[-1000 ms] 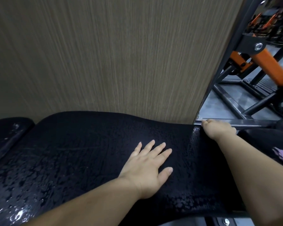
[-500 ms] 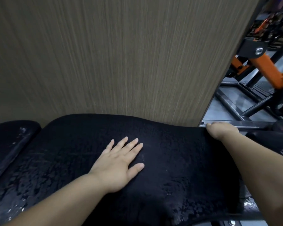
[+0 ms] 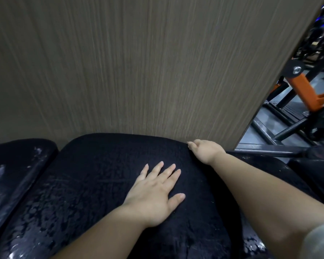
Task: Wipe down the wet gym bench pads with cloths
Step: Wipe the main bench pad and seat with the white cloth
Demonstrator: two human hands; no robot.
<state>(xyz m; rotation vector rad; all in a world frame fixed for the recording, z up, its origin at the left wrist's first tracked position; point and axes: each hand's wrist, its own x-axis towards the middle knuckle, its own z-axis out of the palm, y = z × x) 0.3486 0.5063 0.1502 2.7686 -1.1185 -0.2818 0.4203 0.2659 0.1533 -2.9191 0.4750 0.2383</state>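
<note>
A black cloth (image 3: pixel 108 165) lies spread over the black bench pad (image 3: pixel 36 212). Water drops bead on the pad's bare lower left part. Black on black, the cloth's edges are hard to make out. My left hand (image 3: pixel 153 199) presses flat on the cloth at the pad's middle, fingers straight and spread. At the pad's far right edge, my right hand (image 3: pixel 206 152) has its fingers curled and pinches the cloth's corner.
A second wet black pad (image 3: pixel 11 165) adjoins on the left. Right behind the bench rises a brown wood-grain wall panel (image 3: pixel 138 71). On the right are a black frame bar (image 3: pixel 269 147) and an orange and black gym machine (image 3: pixel 303 90) on grey floor.
My right hand has slid left along the pad's far edge with the cloth corner. My left hand swept left over the pad, then back toward the right.
</note>
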